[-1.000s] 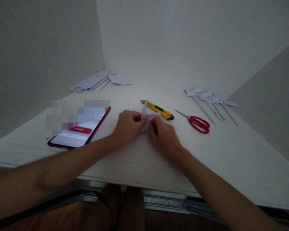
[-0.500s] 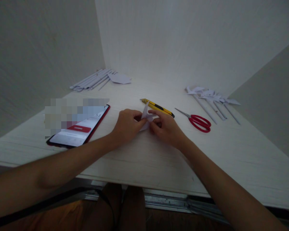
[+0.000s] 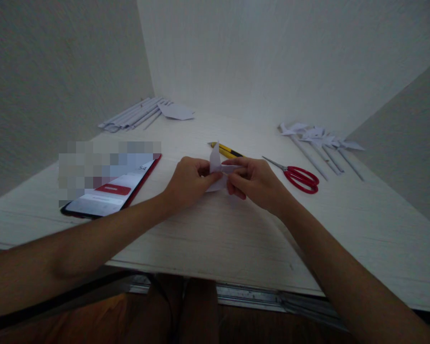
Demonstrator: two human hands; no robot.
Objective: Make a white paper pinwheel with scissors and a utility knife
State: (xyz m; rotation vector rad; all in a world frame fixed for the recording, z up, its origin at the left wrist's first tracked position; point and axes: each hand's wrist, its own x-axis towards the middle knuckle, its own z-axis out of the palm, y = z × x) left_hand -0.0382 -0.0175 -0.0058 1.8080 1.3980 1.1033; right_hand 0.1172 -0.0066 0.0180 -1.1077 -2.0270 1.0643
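A white paper pinwheel (image 3: 215, 157) with folded, pointed blades is held between my two hands over the table. My left hand (image 3: 189, 182) is closed on it from the left, thumb across its middle. From the right, my right hand (image 3: 258, 181) pinches one of its blades with thumb and fingers. One blade stands upright and another points down below my left thumb; my fingers cover part of the rest. Just behind the hands lies a yellow and black utility knife (image 3: 229, 151), its right end hidden by my right hand.
Red-handled scissors (image 3: 301, 179) lie right of my right hand. Several paper pinwheels on rolled sticks (image 3: 317, 138) are farther right. At the back left are rolled paper tubes (image 3: 136, 114) and a flat paper piece (image 3: 177, 112). A phone (image 3: 111, 191) with a lit screen lies on the left.
My right hand has shifted slightly right along the pinwheel, its fingers now pinching a blade that points right. It now covers more of the utility knife. The view has shifted slightly.
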